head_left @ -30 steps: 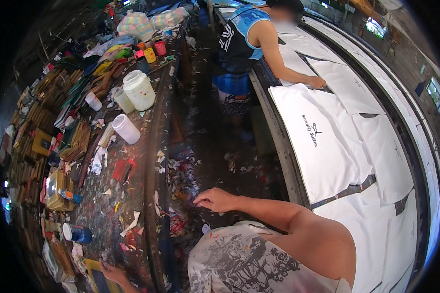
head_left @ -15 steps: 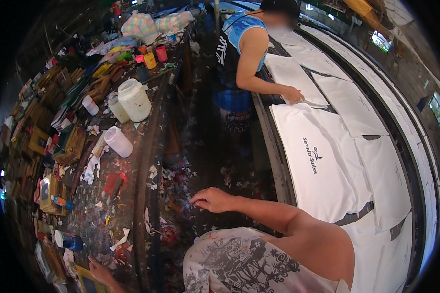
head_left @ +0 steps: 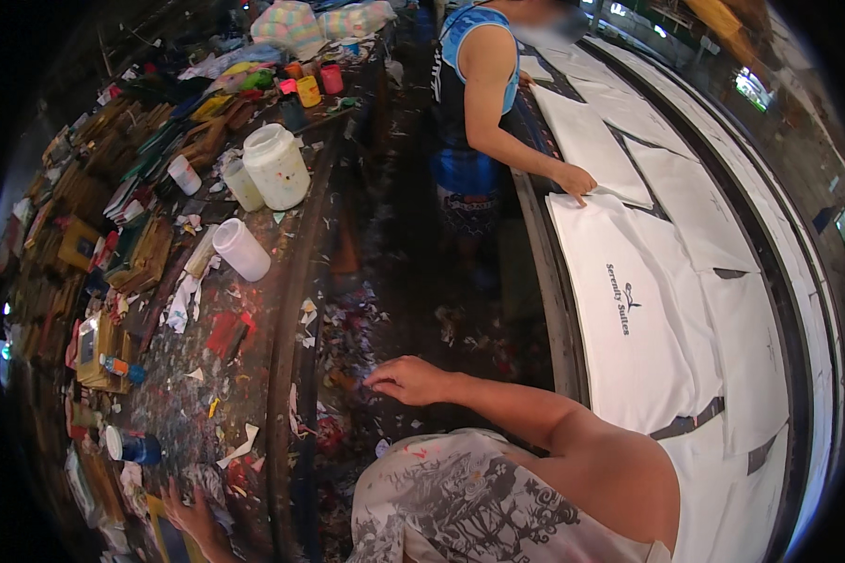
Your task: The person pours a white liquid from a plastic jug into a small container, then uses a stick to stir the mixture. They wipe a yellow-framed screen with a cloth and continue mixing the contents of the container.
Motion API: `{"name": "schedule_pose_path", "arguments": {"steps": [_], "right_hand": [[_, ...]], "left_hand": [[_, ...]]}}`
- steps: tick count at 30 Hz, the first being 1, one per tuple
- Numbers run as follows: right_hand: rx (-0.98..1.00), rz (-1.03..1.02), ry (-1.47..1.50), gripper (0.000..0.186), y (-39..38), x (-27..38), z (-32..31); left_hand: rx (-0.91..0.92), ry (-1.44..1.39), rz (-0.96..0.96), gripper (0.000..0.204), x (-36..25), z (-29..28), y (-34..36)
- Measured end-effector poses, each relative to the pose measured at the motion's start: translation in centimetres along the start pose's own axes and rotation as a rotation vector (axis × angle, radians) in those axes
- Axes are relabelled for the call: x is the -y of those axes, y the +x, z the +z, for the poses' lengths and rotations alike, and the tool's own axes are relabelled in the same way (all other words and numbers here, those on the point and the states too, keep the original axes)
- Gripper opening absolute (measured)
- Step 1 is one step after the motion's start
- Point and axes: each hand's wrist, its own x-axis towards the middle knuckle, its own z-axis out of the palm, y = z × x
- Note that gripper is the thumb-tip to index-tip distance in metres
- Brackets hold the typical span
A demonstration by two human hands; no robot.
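My left hand (head_left: pixel 193 516), fingers spread, is at a yellow-framed screen (head_left: pixel 160 535) lying low on the cluttered left table (head_left: pixel 277 394). My right hand (head_left: pixel 402 380) hangs over the dark aisle, fingers slightly bent and apart, holding nothing. Near the left hand a blue jar with a white lid (head_left: pixel 131 446) lies on its side. On the right table, a printed white cloth (head_left: pixel 648 357) lies folded among more white cloths (head_left: pixel 685 206). A co-worker's hand (head_left: pixel 576 180) is on the edge of the cloths there.
A co-worker (head_left: pixel 483 84) bends over the right table. The left table holds white tubs (head_left: pixel 277 169), a pale translucent jar (head_left: pixel 241 249), coloured paint pots (head_left: pixel 308 92), stacks of wooden frames (head_left: pixel 103 244) and scraps. Scraps litter the aisle floor (head_left: pixel 357 310) between the tables.
My left hand has moved slightly left and up along the frame, its fingers more spread. The co-worker's hand has moved toward the near cloth's corner. My right hand barely moved.
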Motion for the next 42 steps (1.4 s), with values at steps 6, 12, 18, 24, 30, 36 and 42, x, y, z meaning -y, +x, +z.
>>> {"name": "schedule_pose_path", "arguments": {"steps": [6, 12, 18, 24, 30, 36, 42], "right_hand": [[-0.007, 0.039, -0.088, 0.027, 0.6, 1.9, -0.4], [0.045, 0.032, -0.175, 0.026, 2.5, 3.5, 1.3], [0.195, 0.023, -0.224, 0.028, 3.4, 4.2, 3.0], [0.277, -0.041, -0.266, 0.029, 8.3, 3.2, 3.0], [0.317, -0.101, -0.199, 0.028, 14.8, 1.7, 2.4], [0.249, -0.205, -0.098, 0.024, 22.6, -2.7, 0.3], [-0.047, -0.229, 0.097, 0.022, 31.3, -7.2, -3.6]], "left_hand": [[-0.022, -0.359, -0.052, 0.065, -1.0, 4.1, 4.2], [-0.035, -0.517, 0.08, 0.06, -3.0, 6.7, 3.5], [-0.002, -0.593, 0.025, 0.056, -2.2, 8.0, 2.5], [-0.059, -0.584, -0.048, 0.056, 1.2, 6.8, 1.5], [0.058, -0.611, -0.158, 0.062, -4.7, 2.2, 3.6], [0.022, -0.726, -0.141, 0.074, -12.7, 1.3, 7.0], [0.166, -0.978, -0.029, 0.104, -28.5, 4.4, 13.7]]}}
